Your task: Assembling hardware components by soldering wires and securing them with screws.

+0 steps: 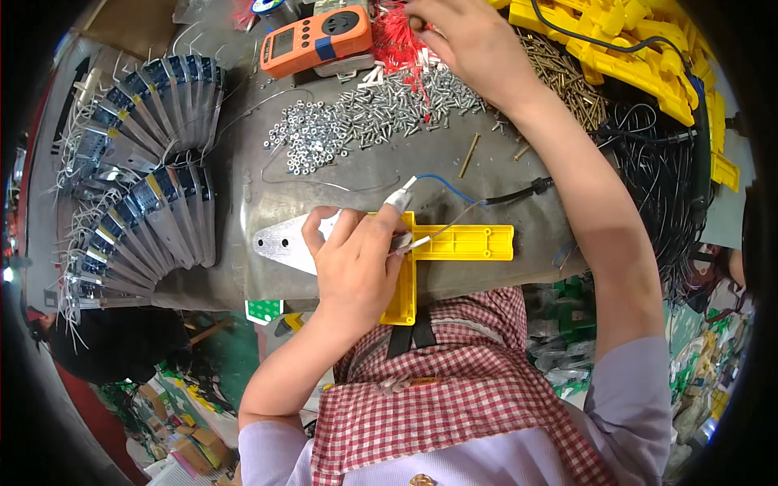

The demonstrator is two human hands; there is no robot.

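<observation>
My left hand [356,263] is closed over the middle of a yellow plastic handle shell [462,242], pressing it at the table's near edge. From under its fingers a pale pointed metal plate [284,243] with two dark holes sticks out to the left. A blue wire [446,182] and a thin grey wire run from a black cable [519,193] into white sleeves beside the fingertips. My right hand [478,57] reaches to the far side, over a heap of red strands [399,40]. Its fingers are drawn together near a small dark thing that I cannot make out.
Silver screws [397,105], nuts [308,138] and long brass screws [559,77] lie in piles. An orange multimeter [316,40] stands behind them. Fanned blue circuit boards [154,219] fill the left. Yellow shells [632,57] and black cables [664,178] are heaped at right.
</observation>
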